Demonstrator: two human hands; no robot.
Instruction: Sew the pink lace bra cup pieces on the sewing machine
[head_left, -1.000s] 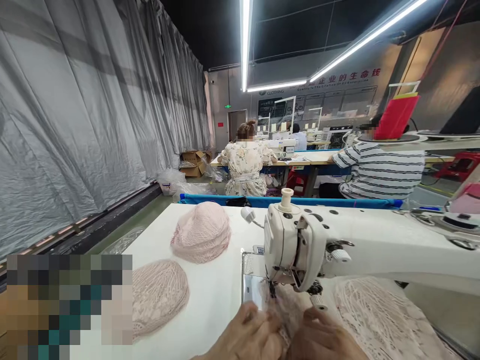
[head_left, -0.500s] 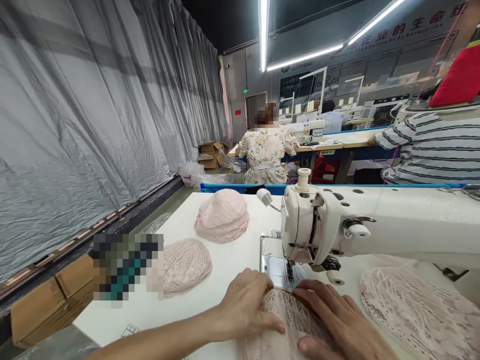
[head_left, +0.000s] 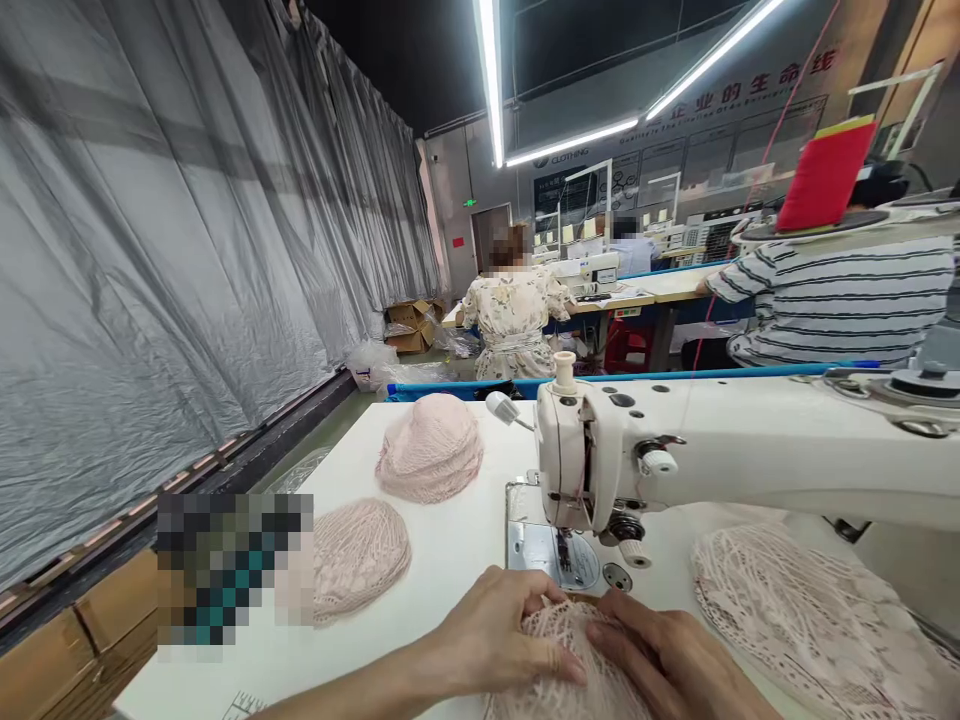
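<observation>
A pale pink lace cup (head_left: 566, 635) lies at the front of the sewing machine (head_left: 581, 450), just short of its presser foot (head_left: 564, 550). My left hand (head_left: 502, 625) grips the cup's left side, thumb on top and fingers curled at its far edge. From the right, my right hand (head_left: 660, 645) pinches the lace, its fingers bent over the far edge. The cup's lower part runs out of view at the bottom. A bare strip of the metal needle plate (head_left: 529, 545) shows between the foot and my fingers.
Left of the machine, a domed lace stack (head_left: 431, 445) and a flatter lace stack (head_left: 364, 555) rest on the white table (head_left: 435, 570). More lace pieces (head_left: 802, 600) lie under the machine arm. A red thread cone (head_left: 825, 175) stands behind; co-workers sit beyond.
My hands and the lace cup have drawn back slightly from the presser foot, and my fingers have curled more. The view has turned right, bringing the whole red thread cone into sight.
</observation>
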